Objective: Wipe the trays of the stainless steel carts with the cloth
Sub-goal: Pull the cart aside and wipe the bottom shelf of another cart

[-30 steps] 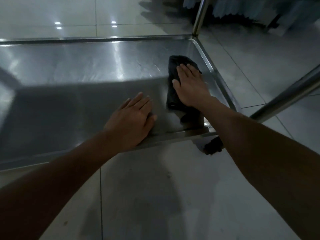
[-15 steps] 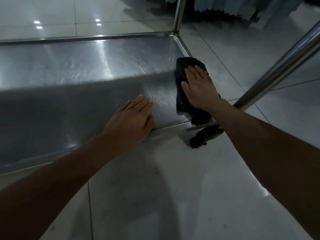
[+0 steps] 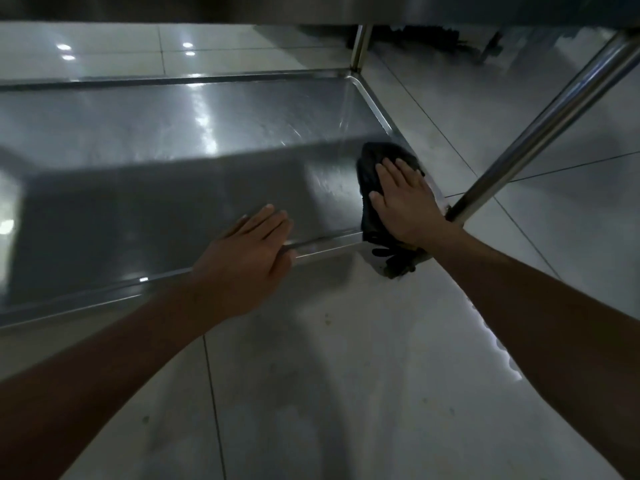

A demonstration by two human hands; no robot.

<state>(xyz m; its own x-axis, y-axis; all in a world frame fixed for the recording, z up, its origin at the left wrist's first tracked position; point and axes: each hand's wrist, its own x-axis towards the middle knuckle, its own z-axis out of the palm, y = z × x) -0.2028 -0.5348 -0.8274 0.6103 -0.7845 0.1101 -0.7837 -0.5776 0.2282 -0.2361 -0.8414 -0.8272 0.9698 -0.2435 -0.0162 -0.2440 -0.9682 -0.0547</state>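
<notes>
Head view: both hands flat, right hand [image 3: 403,202] (on cloth [image 3: 372,168]).

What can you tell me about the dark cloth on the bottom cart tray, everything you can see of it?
The cloth is dark, nearly black, soft and bunched into a folded pad. It lies at the near right corner of the steel tray, beside the cart's slanting leg. The right hand presses flat on it with straight fingers, covering most of its right side. Its near end hangs over the tray's front rim. The left hand rests on that rim, apart from the cloth.
</notes>
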